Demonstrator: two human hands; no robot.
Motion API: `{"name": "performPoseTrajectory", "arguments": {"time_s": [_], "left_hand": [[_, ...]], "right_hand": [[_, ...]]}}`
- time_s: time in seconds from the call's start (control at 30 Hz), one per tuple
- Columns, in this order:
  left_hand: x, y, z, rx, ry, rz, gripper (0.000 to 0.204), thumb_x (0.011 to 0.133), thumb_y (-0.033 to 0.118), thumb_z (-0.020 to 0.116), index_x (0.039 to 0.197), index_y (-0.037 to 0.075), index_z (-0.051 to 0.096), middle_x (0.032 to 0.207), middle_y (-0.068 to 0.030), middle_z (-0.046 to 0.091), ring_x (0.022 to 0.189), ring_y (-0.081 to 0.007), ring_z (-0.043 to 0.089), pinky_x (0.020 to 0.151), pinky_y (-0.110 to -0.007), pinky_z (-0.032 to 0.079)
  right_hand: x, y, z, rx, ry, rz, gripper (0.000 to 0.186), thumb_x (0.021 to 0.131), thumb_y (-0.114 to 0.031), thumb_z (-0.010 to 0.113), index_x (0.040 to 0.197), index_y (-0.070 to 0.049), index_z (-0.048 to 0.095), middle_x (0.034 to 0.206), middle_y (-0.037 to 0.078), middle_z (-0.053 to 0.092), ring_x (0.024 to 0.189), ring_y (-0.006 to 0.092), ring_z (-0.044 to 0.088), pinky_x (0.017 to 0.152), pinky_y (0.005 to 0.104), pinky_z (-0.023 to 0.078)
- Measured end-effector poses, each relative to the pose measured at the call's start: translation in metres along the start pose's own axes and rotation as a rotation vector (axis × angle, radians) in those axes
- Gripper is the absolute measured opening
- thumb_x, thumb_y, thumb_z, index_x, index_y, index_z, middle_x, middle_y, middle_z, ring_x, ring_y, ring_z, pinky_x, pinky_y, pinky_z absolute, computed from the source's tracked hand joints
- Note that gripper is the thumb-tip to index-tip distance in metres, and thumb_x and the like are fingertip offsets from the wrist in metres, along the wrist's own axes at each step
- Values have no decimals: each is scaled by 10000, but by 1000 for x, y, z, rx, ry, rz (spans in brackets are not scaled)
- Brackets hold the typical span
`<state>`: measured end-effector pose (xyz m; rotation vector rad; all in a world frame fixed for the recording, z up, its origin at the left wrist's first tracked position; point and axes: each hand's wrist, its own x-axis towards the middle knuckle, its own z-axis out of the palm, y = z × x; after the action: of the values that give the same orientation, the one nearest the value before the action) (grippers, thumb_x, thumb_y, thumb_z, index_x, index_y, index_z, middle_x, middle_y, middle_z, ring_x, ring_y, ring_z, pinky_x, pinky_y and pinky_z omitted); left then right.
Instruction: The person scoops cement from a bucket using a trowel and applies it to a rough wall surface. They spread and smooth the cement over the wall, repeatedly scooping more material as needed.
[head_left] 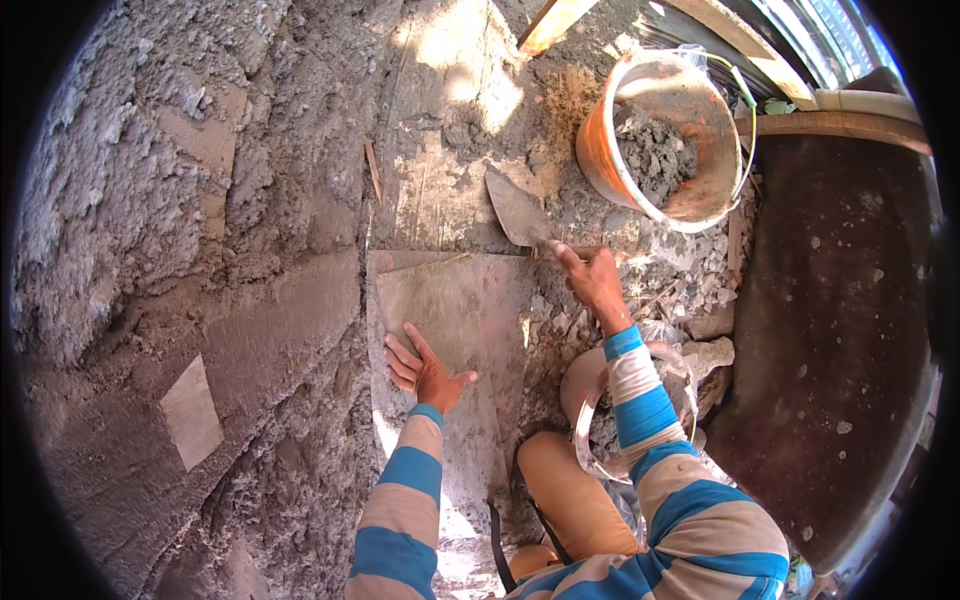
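Note:
My right hand (594, 282) is closed round the handle of a pointed masonry trowel (518, 208). Its grey, smeared blade points up and left above a mortar-stained plank surface. Lower and to the left, my left hand (428, 372) has its fingers and thumb spread over a flat, greyish board (480, 300); whether the palm presses on it is hard to tell. Just beyond my right hand stands an orange bucket (592, 140) with a pale inside, and a heap of wet grey mortar (655, 155) lies in it.
Rough mortar covers the wall (180, 220) on the left, with a pale four-sided patch (193, 413) lower down. A second bucket (580, 385) sits partly behind my right forearm. Rubble (705, 280) lies beside a dark, spattered panel (830, 330) at right. A thin wood strip (373, 170) is near the wall.

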<state>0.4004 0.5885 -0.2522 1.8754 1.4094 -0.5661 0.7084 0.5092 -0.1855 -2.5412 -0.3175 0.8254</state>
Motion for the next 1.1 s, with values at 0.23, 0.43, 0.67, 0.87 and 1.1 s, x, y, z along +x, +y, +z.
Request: {"name": "performPoseTrajectory", "arguments": {"time_s": [0.23,0.43,0.67,0.87,1.1], "left_hand": [[-1,3,1,-16,18,51,1645,611,497,977,1600,169,-296,1615,-304,-357,1508,-542,-242,1174,-691,-94],[3,3,2,50,-11,-31,1652,602,548,965,1601,161,-293,1609,-307,-366,1512,-535,-239,1180,-686,-86],[4,-3,5,58,10,-9,1652,599,571,957,1602,166,-291,1605,-308,-374,1506,-544,-240,1174,-686,-91],[-3,14,-1,106,34,-62,1634,616,449,983,1595,194,-300,1653,-266,-305,1564,-466,-117,1226,-671,41],[0,-2,-7,25,-36,-70,1643,613,521,974,1599,196,-299,1610,-296,-373,1508,-532,-261,1184,-685,-96]], "right_hand": [[79,-47,16,26,187,87,576,931,-569,670,839,-13,788,742,178,729,737,320,727,743,440,540],[121,-129,33,131,406,18,407,880,-407,741,920,-3,759,961,235,757,950,401,739,842,471,568],[114,-134,41,269,448,-23,269,834,-273,742,946,-32,784,937,220,760,898,393,743,807,459,577],[91,-134,26,430,452,-7,359,886,-360,761,1051,-44,797,816,148,744,689,255,700,670,397,538],[-10,-110,-41,749,223,-186,323,1001,-329,704,1025,-18,790,618,-9,589,486,58,491,446,251,372]]}}
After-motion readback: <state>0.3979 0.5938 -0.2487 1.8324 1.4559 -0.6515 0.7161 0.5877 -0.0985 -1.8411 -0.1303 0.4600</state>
